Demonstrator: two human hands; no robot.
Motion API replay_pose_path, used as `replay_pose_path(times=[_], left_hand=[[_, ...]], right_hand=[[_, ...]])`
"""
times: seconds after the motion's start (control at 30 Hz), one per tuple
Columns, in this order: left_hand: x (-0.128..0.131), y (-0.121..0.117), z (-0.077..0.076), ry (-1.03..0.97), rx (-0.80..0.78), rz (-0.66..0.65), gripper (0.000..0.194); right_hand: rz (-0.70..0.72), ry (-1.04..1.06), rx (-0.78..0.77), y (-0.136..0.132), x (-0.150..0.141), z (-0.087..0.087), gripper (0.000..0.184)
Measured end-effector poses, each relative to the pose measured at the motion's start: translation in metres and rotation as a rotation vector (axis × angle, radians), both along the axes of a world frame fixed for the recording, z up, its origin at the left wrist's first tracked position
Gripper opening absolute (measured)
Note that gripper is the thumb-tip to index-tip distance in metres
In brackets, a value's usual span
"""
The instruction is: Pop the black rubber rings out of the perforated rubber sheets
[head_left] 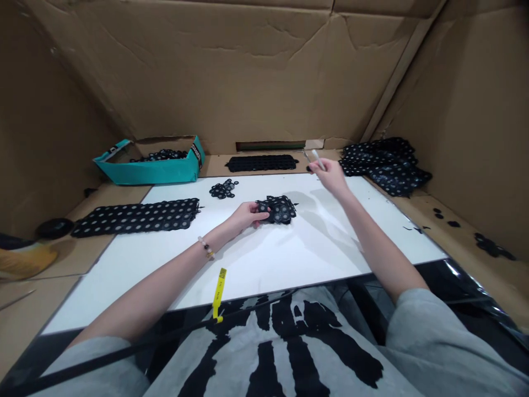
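Note:
My left hand (247, 216) is closed on the left edge of a small black piece with grey round dots (281, 210), held at the white board (264, 259). Raised above the board's far right part, my right hand (330, 175) grips a slim white-handled tool (317, 158); its working end is too small to make out. Just left of and beyond the dotted piece lies a loose heap of black rings with pale centres (223, 189). A longer black dotted strip (140, 216) rests across the board's left edge.
A teal box (157, 172) of dark rings stands at the back left. Another black strip (262, 162) lies at the back, and a dotted black pile (384, 162) at the back right. Cardboard walls (231, 71) enclose the workspace. Small black pieces (491, 245) lie right; a yellow tag (219, 292) hangs in front.

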State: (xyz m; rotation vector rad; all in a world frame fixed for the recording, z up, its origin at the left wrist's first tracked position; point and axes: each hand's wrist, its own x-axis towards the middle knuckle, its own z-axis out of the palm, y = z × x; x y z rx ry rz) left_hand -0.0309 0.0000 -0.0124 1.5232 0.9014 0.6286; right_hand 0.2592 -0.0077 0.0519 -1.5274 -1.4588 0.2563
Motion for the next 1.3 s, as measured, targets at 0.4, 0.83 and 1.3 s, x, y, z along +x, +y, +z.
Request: replay_pose_path(times=[0.4,0.83,1.3], left_hand=[[-0.012,-0.015,0.023,-0.041,-0.031,0.036,0.022],[-0.011,-0.019,0.017,-0.14,-0.032,0.144,0.031],[-0.012,-0.011,0.008,-0.178,-0.149,0.123,0.026]], right_hand=[[-0.872,-0.559,-0.583,-0.138,0.217,-0.042,0.006],[0.306,0.289,-0.244,-0.045,-0.013,0.015,0.067],[0.47,0.62,-0.259,-0.042,-0.109,-0.037,0.016]])
